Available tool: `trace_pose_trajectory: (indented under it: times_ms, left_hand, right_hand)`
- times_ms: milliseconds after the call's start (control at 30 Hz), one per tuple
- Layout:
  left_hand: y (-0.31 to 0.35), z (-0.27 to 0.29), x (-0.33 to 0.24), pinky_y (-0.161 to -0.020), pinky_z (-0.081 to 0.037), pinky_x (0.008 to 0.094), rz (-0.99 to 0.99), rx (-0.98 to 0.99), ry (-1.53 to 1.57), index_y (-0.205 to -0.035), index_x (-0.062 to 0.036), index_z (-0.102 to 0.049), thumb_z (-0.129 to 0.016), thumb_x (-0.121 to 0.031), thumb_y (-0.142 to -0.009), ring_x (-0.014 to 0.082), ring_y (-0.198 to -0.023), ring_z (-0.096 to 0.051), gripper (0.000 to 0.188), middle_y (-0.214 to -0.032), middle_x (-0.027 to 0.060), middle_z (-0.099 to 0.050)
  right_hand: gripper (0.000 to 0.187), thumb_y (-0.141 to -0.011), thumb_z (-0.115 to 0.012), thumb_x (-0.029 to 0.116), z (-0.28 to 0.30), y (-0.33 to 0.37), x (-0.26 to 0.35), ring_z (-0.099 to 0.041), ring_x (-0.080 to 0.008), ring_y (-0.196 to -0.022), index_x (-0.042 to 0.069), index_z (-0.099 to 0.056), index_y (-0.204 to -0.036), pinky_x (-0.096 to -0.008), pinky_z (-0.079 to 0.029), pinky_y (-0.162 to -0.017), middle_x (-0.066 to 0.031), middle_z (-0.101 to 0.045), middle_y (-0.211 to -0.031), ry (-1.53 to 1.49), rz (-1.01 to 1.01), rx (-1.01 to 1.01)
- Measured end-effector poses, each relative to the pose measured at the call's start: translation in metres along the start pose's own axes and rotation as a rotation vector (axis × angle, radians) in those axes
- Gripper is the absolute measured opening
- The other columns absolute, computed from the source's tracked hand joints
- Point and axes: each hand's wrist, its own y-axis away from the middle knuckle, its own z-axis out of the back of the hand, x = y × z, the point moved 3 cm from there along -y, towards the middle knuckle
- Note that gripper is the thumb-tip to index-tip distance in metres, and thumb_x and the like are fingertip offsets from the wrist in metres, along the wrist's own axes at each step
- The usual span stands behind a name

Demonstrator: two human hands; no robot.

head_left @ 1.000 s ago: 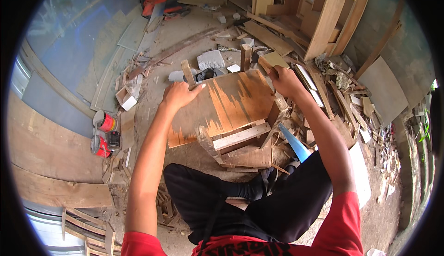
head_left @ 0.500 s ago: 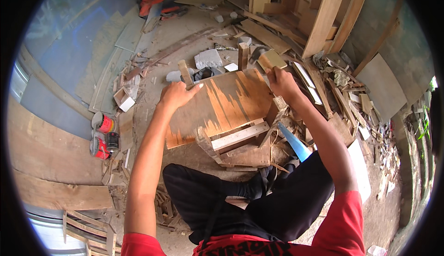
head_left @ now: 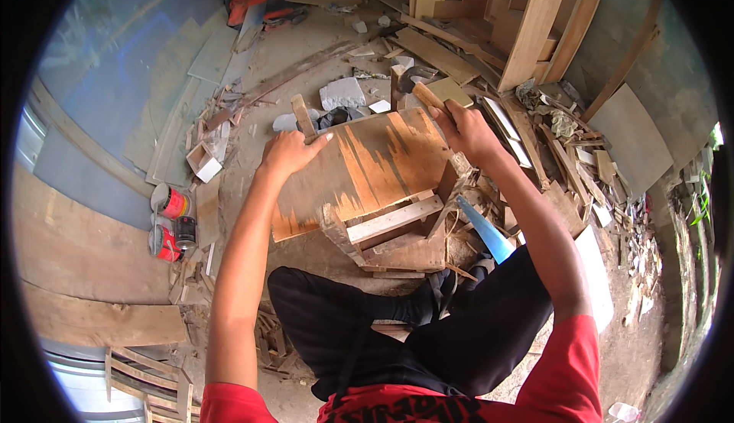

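The left hand (head_left: pixel 287 153) grips the far left edge of a thin board (head_left: pixel 359 167), thumb on top; the right hand (head_left: pixel 468 134) wraps a blocky wooden handle (head_left: pixel 428 96) near its far right corner. Jagged orange streaks mark the brown board, lying over a rough timber frame (head_left: pixel 394 221). A smooth, tapering blue blade (head_left: pixel 486 232) sits right.

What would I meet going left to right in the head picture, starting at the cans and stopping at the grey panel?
Cans → left hand → board → right hand → grey panel.
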Motion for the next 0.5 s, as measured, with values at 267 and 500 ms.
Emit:
trace_pose_trajectory:
  times_ms: [267, 500]
  left_hand:
    - [0.003, -0.003, 0.008, -0.076, -0.053, 0.0491, 0.014, -0.041, 0.01, -0.075, 0.0103, -0.068, -0.05, -0.074, -0.085, 0.0436, -0.08, -0.068, 0.087, -0.074, 0.0299, -0.066]
    - [-0.005, -0.011, 0.003, -0.077, -0.054, 0.0493, -0.017, -0.03, -0.026, -0.079, 0.0106, -0.07, -0.048, -0.075, -0.085, 0.0425, -0.084, -0.069, 0.089, -0.081, 0.0293, -0.069]
  right_hand:
    - [0.043, -0.101, -0.05, 0.037, -0.006, -0.002, 0.002, -0.064, -0.0466, -0.083, -0.004, -0.058, -0.091, -0.0498, -0.05, -0.072, -0.0296, -0.064, -0.079, -0.02, 0.015, 0.023]
    - [0.032, -0.098, -0.057, 0.027, 0.01, -0.003, -0.017, -0.064, -0.0371, -0.069, -0.004, -0.062, -0.096, -0.0429, -0.049, -0.063, -0.0221, -0.065, -0.077, 0.006, 0.153, -0.087]
